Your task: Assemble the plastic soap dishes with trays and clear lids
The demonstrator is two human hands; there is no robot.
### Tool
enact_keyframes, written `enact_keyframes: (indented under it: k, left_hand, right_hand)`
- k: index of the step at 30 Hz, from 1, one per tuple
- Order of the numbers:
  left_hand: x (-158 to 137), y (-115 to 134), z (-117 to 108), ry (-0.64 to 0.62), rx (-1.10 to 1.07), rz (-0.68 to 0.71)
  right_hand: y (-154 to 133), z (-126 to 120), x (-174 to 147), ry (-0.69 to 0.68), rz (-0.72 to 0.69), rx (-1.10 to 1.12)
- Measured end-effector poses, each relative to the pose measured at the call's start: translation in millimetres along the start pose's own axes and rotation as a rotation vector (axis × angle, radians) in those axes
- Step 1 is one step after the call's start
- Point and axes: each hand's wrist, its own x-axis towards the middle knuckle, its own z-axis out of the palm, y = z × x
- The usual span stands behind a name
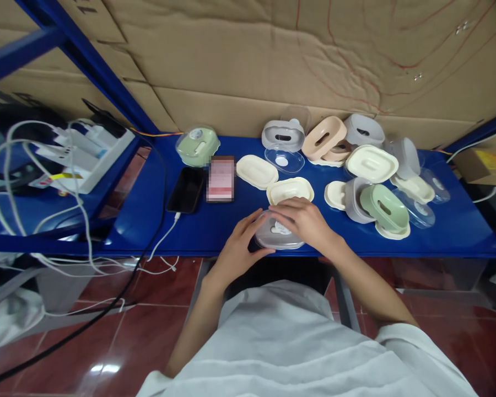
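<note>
Setting: a blue shelf [215,226] runs across the view, brown cardboard [273,60] lining the wall behind it, red floor tiles below.
Landmark: the grey box [278,234], a small oval container with a clear lid, sits at the shelf's front edge, right in front of the person.
Right hand [303,220]: lies flat over the top of the grey box, fingers spread and pressing on its lid.
Left hand [240,242]: cups the left side of the grey box, fingers curved against its wall, thumb at the front.
Just behind the box: a cream tray [290,190], almost touching the right hand's fingertips.
Behind and left of the box: a cream lid [257,171], then a blurred phone [220,178] and a black phone [186,189] with a white cable plugged in.
Far left of the box: a closed green box [197,145] near the wall, and beyond it a heap of white cables [45,165].
Right of the box: a pile of loose parts, among them a green shell [384,207], a white lid [372,163], a peach shell [323,138] and a grey shell [282,135].
</note>
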Motion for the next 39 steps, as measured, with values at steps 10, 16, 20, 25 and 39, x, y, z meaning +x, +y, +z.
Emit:
enact_keyframes:
  k: [10, 16, 20, 25, 39]
  left_hand:
    - [-3, -3, 3, -0.007, 0.021, 0.048]
    - [-3, -7, 3, 0.041, 0.030, 0.036]
    - [-2, -8, 2, 0.037, 0.024, 0.026]
    - [0, -5, -2, -0.027, 0.013, -0.020]
    - [56, -20, -65, 0.420, 0.198, 0.020]
  right_hand:
    - [-10, -8, -15, 0.029, -0.094, -0.044]
    - [0, -12, -54, -0.093, -0.126, -0.032]
    - [6, 0, -67, -0.095, -0.118, -0.068]
    - [8, 9, -67, -0.049, -0.159, -0.073]
    - [18, 9, -78, 0.212, 0.062, 0.055]
